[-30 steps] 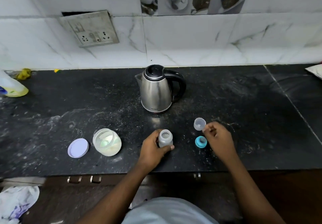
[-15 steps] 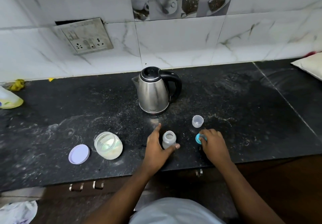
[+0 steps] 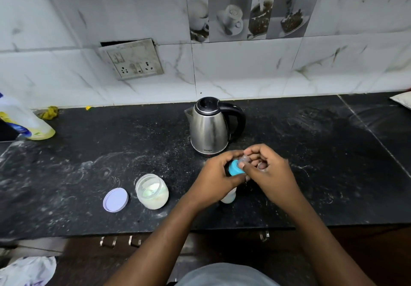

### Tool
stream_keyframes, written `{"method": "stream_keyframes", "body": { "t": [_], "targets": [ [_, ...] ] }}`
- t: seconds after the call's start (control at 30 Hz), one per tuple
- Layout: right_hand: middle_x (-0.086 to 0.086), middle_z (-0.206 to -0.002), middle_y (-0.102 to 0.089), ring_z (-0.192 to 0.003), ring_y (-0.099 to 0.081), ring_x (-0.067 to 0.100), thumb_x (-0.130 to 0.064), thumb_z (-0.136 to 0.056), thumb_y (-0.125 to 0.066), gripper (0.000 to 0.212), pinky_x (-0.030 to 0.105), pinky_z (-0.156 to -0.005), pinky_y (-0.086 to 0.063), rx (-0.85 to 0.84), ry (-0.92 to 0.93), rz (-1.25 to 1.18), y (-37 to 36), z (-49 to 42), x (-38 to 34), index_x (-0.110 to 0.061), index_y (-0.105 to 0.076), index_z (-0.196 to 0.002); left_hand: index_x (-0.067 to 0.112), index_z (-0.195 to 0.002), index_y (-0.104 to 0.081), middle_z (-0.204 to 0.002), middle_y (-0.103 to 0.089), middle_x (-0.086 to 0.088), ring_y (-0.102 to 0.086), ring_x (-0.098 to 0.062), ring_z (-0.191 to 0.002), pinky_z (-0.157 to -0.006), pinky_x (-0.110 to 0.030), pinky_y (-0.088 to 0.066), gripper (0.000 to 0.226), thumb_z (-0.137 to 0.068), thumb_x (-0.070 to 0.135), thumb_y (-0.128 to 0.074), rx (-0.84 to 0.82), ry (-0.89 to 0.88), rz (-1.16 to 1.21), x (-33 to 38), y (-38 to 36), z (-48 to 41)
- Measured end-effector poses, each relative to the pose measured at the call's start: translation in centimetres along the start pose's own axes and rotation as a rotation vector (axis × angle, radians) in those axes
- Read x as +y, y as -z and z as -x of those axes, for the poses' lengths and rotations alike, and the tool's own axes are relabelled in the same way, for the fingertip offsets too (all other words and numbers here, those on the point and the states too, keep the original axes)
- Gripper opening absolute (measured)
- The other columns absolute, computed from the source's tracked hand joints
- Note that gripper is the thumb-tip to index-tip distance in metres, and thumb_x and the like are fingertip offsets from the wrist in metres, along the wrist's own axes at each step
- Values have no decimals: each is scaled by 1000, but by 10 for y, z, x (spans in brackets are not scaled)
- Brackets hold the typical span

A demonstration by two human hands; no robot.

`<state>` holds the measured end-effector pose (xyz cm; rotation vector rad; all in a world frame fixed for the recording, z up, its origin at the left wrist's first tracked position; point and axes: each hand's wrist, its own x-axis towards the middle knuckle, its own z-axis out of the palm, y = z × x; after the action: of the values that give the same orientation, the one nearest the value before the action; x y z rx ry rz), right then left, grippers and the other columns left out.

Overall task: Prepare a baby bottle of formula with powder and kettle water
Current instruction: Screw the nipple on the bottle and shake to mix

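Note:
My left hand [image 3: 216, 174] grips the small baby bottle [image 3: 229, 198], whose milky lower end shows below my fingers above the black counter [image 3: 89, 174]. My right hand [image 3: 265, 170] holds the blue nipple ring [image 3: 236, 168] with its clear teat on the bottle's top. The steel kettle [image 3: 210, 127] with black lid and handle stands just behind my hands. An open jar of white powder [image 3: 152, 191] sits to the left, its lilac lid [image 3: 115, 199] flat beside it. The clear cap is hidden.
A plastic bottle with yellow liquid [image 3: 26, 123] stands at the far left near the wall. A wall socket plate [image 3: 133, 60] hangs above the counter. A white packet [image 3: 403, 103] lies at the far right edge. Drawer handles [image 3: 120, 241] sit below the counter front.
My right hand picked the blue nipple ring off the counter and brought it onto the bottle. My left hand closed around the bottle and lifted it. The view tilted upward.

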<state>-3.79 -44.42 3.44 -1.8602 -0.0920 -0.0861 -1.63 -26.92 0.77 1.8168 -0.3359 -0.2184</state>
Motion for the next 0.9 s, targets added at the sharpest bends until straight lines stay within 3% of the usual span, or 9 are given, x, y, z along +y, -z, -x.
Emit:
{"method": "stream_keyframes", "body": {
  "t": [0.1, 0.17, 0.23, 0.33, 0.43, 0.53, 0.67, 0.8, 0.9],
  "targets": [
    [-5, -105, -76, -100, -73, 16, -15, -96, -73, 26, 29, -88, -59, 75, 10, -93, -7, -6, 21, -30, -68, -117, 10, -125, -72, -118, -80, -5, -75, -15, -108, -93, -27, -60, 39, -89, 2, -83, 127, 155, 436, -6, -2, -2],
    [-3, -112, -74, -108, -70, 19, -18, -96, -73, 32, 33, -97, -57, 100, -69, -105, -10, -8, 49, -29, -64, -124, 7, -118, -72, -120, -78, -15, -77, -22, -105, -93, -31, -63, 32, -90, 18, -79, 228, 345, 823, -13, 1, -6],
    [-5, -126, -66, -117, -62, 18, -22, -89, -82, 58, 36, -101, -53, -51, -187, -20, -10, -4, 82, -31, -53, -138, 2, -116, -69, -111, -79, -18, -80, -24, -96, -92, -36, -64, 37, -97, 34, -70, 325, 479, 1080, -18, 6, -12],
    [-13, -142, -51, -126, -48, 3, -27, -75, -94, 100, 26, -101, -44, -320, -266, 161, -14, 7, 122, -37, -34, -154, -1, -114, -67, -103, -80, -22, -81, -27, -89, -98, -44, -60, 42, -104, 39, -62, 415, 554, 1243, -19, 17, -15],
    [-17, -144, -51, -126, -47, 1, -25, -71, -95, 103, 8, -94, -39, -370, -247, 194, -29, 11, 137, -38, -35, -154, -4, -113, -67, -110, -77, -29, -79, -35, -96, -98, -49, -61, 36, -105, 31, -63, 388, 578, 1297, -16, 26, -14],
    [-11, -137, -57, -122, -47, -3, -30, -70, -92, 92, 3, -93, -36, -323, -213, 214, -47, 9, 144, -41, -44, -148, -7, -117, -67, -122, -73, -31, -82, -35, -89, -88, -48, -64, 43, -102, 33, -66, 362, 565, 1319, -14, 26, -13],
    [-8, -122, -62, -122, -52, 7, -48, -69, -83, 66, 14, -97, -41, -219, -156, 217, -63, 6, 150, -42, -60, -131, -5, -123, -66, -118, -76, -26, -82, -31, -84, -80, -45, -67, 48, -98, 36, -70, 410, 564, 1302, -16, 25, -12],
    [-7, -124, -61, -122, -47, -5, -32, -77, -90, 57, 20, -100, -45, -75, -77, 180, -65, 9, 132, -33, -63, -127, 2, -110, -71, -102, -81, -16, -81, -26, -91, -90, -40, -65, 35, -90, 30, -76, 428, 503, 1102, -19, 27, -8],
    [-15, -118, -68, -116, -61, 9, -26, -79, -89, 49, 32, -94, -52, -11, 67, 102, -61, 8, 103, -32, -65, -121, 2, -116, -73, -114, -79, -15, -77, -25, -104, -92, -37, -65, 46, -81, 30, -79, 392, 363, 917, -14, 28, -3]
  ]
}}
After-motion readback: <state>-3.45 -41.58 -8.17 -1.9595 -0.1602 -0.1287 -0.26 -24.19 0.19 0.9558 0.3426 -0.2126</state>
